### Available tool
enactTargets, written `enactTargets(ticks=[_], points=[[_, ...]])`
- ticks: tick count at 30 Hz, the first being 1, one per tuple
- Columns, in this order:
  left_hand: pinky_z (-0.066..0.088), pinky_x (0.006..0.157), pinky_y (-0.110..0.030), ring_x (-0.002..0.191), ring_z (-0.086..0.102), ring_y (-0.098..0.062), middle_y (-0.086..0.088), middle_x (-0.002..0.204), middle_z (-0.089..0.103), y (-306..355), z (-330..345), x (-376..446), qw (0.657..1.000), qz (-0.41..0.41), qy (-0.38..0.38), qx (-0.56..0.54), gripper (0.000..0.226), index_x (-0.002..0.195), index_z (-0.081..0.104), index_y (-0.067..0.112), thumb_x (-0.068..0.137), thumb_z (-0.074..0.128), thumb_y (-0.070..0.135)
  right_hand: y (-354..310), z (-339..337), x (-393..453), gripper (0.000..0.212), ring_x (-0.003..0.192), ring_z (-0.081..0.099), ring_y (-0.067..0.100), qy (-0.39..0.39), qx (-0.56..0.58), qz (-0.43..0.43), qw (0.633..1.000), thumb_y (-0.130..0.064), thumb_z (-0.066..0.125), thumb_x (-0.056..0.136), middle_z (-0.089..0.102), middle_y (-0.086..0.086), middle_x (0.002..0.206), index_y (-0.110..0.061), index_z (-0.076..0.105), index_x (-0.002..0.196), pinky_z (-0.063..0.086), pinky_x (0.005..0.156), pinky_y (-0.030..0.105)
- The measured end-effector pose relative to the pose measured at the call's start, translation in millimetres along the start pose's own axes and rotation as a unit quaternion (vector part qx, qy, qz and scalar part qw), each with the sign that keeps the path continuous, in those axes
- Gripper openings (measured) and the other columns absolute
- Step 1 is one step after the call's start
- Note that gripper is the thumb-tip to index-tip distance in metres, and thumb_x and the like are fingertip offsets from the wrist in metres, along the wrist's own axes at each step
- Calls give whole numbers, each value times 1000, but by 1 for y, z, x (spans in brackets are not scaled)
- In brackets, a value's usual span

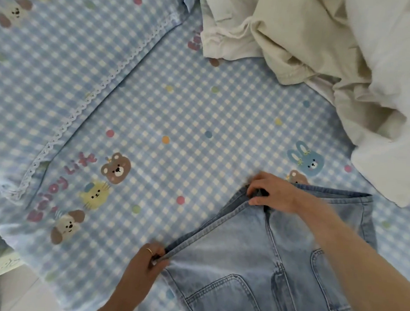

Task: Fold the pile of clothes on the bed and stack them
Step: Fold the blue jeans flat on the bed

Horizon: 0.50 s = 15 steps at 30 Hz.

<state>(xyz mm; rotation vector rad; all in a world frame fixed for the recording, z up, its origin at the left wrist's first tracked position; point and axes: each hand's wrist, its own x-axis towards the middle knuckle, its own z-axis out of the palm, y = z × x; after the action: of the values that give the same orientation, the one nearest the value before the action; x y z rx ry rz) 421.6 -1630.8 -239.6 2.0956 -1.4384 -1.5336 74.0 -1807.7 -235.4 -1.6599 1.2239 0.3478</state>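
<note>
Light blue jeans (252,263) lie on the bed at the lower right, back pockets facing up. My left hand (152,257), wearing a ring, pinches the near corner of the waistband. My right hand (270,191) grips the waistband farther along, near the middle seam. The waistband is stretched taut between the two hands. A pile of cream and white clothes (315,49) lies crumpled at the upper right, apart from the jeans.
The bed sheet (178,105) is blue checked with cartoon animals. A matching pillow (61,48) with a lace edge lies at the upper left. The bed's edge and the floor (20,288) show at the lower left.
</note>
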Motion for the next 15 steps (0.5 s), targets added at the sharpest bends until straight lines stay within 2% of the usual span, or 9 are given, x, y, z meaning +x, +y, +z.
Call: enactTargets(ticks=[3,5,9,12,15], points=[[40,63,-20,62,51,-7,4,72,58,-5,-4,-1,998,-51,-2,-39,33,74,56,36,83,70,7,-7,-5,4,13,90,52,15,27,-30,16,999,-35,66,86,51,-5,100,-23,60,85,42,80,28],[34,56,-25,54,40,-14,0,57,48,-9,-5,-2,995,-74,4,-66,33,64,54,28,83,68,5,-16,2,10,21,89,53,19,66,-84,43,993,-36,62,89,53,1,99,-16,59,91,44,78,32],[29,45,-17,45,35,-9,-2,47,43,-6,0,-3,991,-96,68,-67,26,63,51,9,79,69,-1,-26,38,19,29,101,51,24,160,-186,36,969,-38,53,93,53,6,108,-11,54,104,39,85,33],[27,44,-15,43,32,-6,-1,45,41,-7,1,-7,989,-100,81,-76,27,63,51,9,77,70,-4,-22,49,19,30,100,50,22,197,-214,40,956,-42,50,94,52,4,108,-14,52,105,38,87,31],[28,45,-16,44,33,-7,-3,47,42,-7,0,-5,981,-145,93,-85,32,58,47,7,74,70,-8,-27,50,15,35,102,52,23,222,-235,26,946,-46,51,91,53,4,107,-15,53,107,38,89,33]])
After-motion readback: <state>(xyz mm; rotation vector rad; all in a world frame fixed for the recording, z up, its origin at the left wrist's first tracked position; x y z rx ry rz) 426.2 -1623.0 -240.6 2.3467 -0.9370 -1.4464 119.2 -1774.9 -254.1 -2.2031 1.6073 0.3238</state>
